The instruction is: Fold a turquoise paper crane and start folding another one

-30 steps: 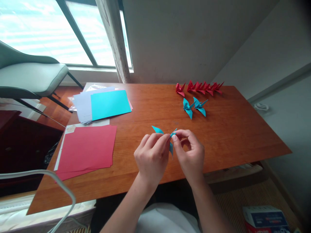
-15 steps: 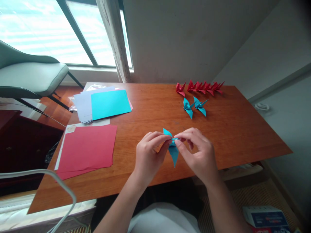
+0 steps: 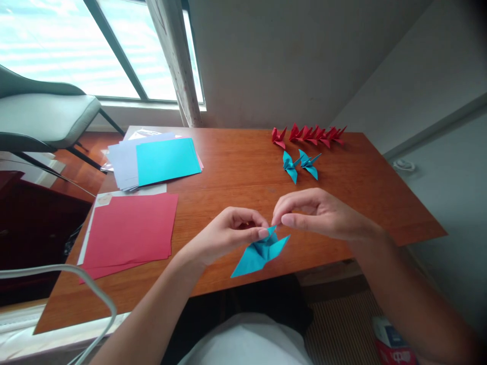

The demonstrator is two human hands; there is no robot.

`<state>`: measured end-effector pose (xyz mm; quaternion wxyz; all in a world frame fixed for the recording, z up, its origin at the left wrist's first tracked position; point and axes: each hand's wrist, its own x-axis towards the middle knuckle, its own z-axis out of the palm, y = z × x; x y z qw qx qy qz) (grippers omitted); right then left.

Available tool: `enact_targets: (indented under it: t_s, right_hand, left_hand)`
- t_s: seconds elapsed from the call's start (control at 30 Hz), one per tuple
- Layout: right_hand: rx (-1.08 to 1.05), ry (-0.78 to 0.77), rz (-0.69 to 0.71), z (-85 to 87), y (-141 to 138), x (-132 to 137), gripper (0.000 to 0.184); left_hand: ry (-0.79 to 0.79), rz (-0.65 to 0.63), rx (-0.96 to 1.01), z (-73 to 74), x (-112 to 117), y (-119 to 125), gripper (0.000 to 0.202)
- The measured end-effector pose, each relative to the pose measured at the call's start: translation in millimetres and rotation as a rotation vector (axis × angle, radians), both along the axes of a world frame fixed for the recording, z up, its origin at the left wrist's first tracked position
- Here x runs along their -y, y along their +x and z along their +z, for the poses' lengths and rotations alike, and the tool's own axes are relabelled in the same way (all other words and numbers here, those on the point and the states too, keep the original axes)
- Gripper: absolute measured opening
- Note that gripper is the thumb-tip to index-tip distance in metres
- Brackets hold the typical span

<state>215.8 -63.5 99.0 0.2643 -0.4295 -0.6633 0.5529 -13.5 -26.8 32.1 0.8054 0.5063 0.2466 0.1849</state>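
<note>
Thumb and forefinger of the left hand (image 3: 224, 238) pinch a blue paper crane (image 3: 262, 252) at its folded upper edge, and the other fingers curl loosely behind. The crane hangs in the air just over the near edge of the wooden table (image 3: 243, 172), in front of the person's body. One long wing points down and to the left, and a shorter one points out to the right.

The right hand (image 3: 323, 215) comes in from the right. Its thumb and forefinger are pressed together right at the crane's small upper point (whether any paper lies between them cannot be told), and the remaining fingers are bent and slightly fanned above.

Farther back on the table, near the wall, a row of red cranes (image 3: 308, 134) stands close together. Two blue cranes (image 3: 300, 165) sit just in front of that row, side by side.

On the left half of the table lies a stack of lavender sheets with a blue sheet (image 3: 165, 159) on top. Nearer the person, a pile of red sheets (image 3: 129, 233) lies flat. A grey chair (image 3: 41, 114) stands by the window beyond the table's left end. A pale cable (image 3: 95, 299) loops across the lower left corner.
</note>
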Motion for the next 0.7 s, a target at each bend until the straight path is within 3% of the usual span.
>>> enact_targets:
  t_s: [0.27, 0.57, 0.7]
  right_hand:
    - [-0.103, 0.073, -0.015, -14.3, -1, -4, 0.011]
    - [-0.208, 0.291, -0.015, -30.7, -5, -3, 0.007]
    - [-0.259, 0.275, 0.045, -33.1, -6, -6, 0.012]
  left_hand:
    - [-0.326, -0.009, 0.091, -4.5, 0, 7, 0.028]
    - [-0.361, -0.043, 0.121, -10.9, -2, 11, 0.029]
    - [-0.369, -0.084, 0.133, -13.6, -1, 12, 0.028]
